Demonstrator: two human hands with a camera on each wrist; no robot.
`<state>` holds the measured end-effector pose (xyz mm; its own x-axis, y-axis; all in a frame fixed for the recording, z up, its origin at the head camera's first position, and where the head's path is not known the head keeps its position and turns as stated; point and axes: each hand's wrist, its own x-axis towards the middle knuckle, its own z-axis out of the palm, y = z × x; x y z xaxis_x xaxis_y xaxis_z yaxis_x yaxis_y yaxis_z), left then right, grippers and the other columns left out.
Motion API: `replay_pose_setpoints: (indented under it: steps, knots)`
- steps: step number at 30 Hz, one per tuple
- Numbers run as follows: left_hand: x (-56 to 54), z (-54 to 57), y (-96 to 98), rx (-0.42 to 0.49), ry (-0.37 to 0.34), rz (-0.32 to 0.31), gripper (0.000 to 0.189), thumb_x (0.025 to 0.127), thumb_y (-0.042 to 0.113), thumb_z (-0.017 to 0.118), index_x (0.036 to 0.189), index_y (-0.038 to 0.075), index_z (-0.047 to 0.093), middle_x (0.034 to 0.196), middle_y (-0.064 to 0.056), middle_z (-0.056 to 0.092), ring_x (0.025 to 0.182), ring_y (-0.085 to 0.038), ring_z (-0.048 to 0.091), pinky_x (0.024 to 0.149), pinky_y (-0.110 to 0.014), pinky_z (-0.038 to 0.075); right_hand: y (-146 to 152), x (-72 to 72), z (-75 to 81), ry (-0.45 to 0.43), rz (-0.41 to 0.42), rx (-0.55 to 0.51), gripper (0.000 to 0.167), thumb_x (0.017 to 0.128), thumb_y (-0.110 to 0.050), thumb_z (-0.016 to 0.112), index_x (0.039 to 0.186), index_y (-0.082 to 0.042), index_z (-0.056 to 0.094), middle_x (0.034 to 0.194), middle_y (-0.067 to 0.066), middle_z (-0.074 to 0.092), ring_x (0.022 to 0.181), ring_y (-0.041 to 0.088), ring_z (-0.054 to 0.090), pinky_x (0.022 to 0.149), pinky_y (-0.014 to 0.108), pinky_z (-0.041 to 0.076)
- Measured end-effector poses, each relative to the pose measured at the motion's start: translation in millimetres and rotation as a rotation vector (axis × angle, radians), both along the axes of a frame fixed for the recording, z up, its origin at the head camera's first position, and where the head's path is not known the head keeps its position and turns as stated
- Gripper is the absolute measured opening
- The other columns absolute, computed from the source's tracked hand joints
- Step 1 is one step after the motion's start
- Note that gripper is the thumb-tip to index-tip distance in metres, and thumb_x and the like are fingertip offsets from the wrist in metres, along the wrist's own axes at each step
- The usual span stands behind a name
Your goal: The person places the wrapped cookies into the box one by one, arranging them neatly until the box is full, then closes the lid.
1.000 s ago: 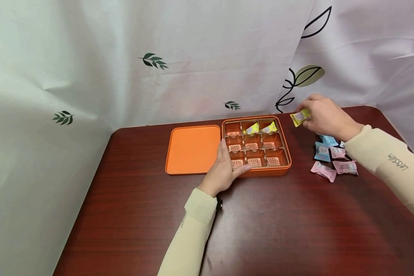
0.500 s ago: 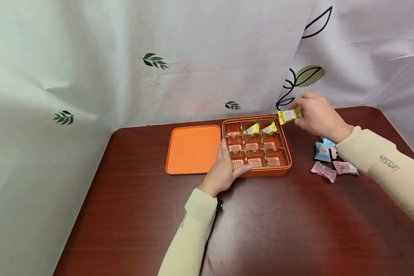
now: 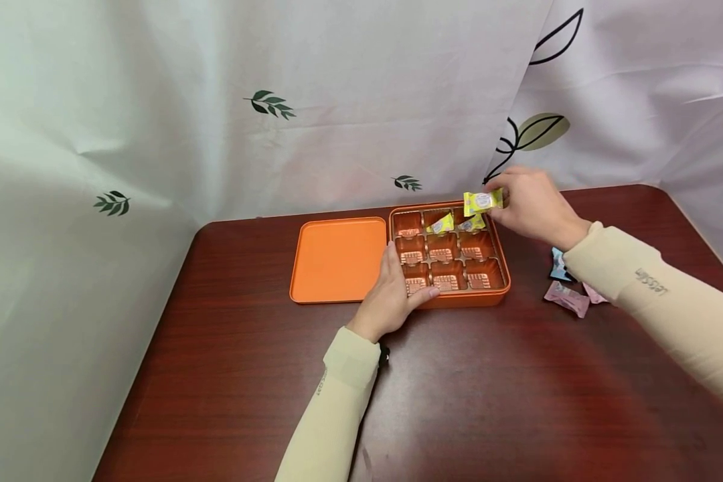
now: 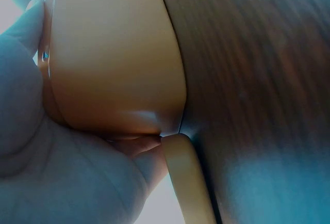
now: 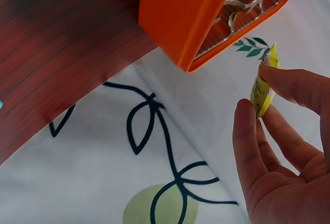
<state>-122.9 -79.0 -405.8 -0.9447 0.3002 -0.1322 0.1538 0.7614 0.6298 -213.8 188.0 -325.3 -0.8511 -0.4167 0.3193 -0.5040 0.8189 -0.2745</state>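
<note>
In the head view, an orange box [image 3: 458,300] holds a clear tray with several compartments. Two yellow-wrapped candies, one in the back middle [image 3: 441,224] and one in the back right [image 3: 472,223] compartment, lie inside. My left hand [image 3: 385,301] rests against the front left corner, fingers straight along the left side and thumb along the front edge. My right hand [image 3: 533,204] pinches another yellow-wrapped candy [image 3: 482,201] above the box's back right corner. The right wrist view shows this candy [image 5: 264,82] between thumb and fingertips, apart from the box [image 5: 175,22].
An orange lid [image 3: 337,261] lies flat left of the box. Right of the box are blue [image 3: 559,265] and pink [image 3: 566,299] wrapped candies, partly hidden by the right sleeve. A patterned cloth [image 3: 337,134] hangs behind the dark red table [image 3: 247,375].
My right hand has carried the yellow candy leftward from beside the box to above its back right corner. The right sleeve now covers more of the loose candies. My left hand has stayed put.
</note>
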Motion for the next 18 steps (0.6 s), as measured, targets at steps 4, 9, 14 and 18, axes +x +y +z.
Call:
replay_pose_setpoints:
  steps: [4, 9, 14, 18]
  knots:
    - [-0.6, -0.2, -0.2, 0.000, 0.002, -0.001, 0.113, 0.094, 0.061, 0.058, 0.159, 0.004, -0.015, 0.166, -0.020, -0.010, 0.151, -0.031, 0.018, 0.112, -0.042, 0.037, -9, -0.5, -2.2, -0.013, 0.008, -0.005, 0.027, 0.079, -0.003, 0.074, 0.105, 0.005, 0.073, 0.096, 0.019, 0.067, 0.073, 0.026, 0.060, 0.067, 0.045, 0.046]
    - [-1.4, -0.1, -0.1, 0.008, 0.007, -0.001, 0.113, 0.095, 0.059, 0.060, 0.159, 0.004, -0.015, 0.166, -0.021, -0.010, 0.152, -0.030, 0.016, 0.114, -0.041, 0.033, -21, -1.0, -3.5, -0.070, 0.005, -0.013, 0.028, 0.081, -0.004, 0.074, 0.108, 0.004, 0.073, 0.095, 0.018, 0.068, 0.073, 0.026, 0.060, 0.065, 0.045, 0.048]
    - [-2.0, -0.3, 0.1, 0.014, -0.011, 0.004, 0.114, 0.094, 0.059, 0.061, 0.158, 0.005, -0.016, 0.166, -0.019, -0.011, 0.152, -0.029, 0.014, 0.115, -0.041, 0.032, -29, -2.1, -5.5, -0.093, 0.005, -0.020, 0.028, 0.081, -0.004, 0.074, 0.108, 0.004, 0.073, 0.100, 0.019, 0.068, 0.075, 0.026, 0.062, 0.066, 0.046, 0.049]
    - [-2.0, -0.6, 0.0, 0.015, -0.010, 0.006, 0.115, 0.094, 0.059, 0.061, 0.159, 0.005, -0.016, 0.167, -0.019, -0.011, 0.152, -0.029, 0.015, 0.115, -0.041, 0.032, -37, -3.6, -7.3, -0.113, 0.005, -0.025, 0.029, 0.082, -0.006, 0.075, 0.109, 0.004, 0.073, 0.103, 0.019, 0.068, 0.077, 0.027, 0.062, 0.067, 0.046, 0.050]
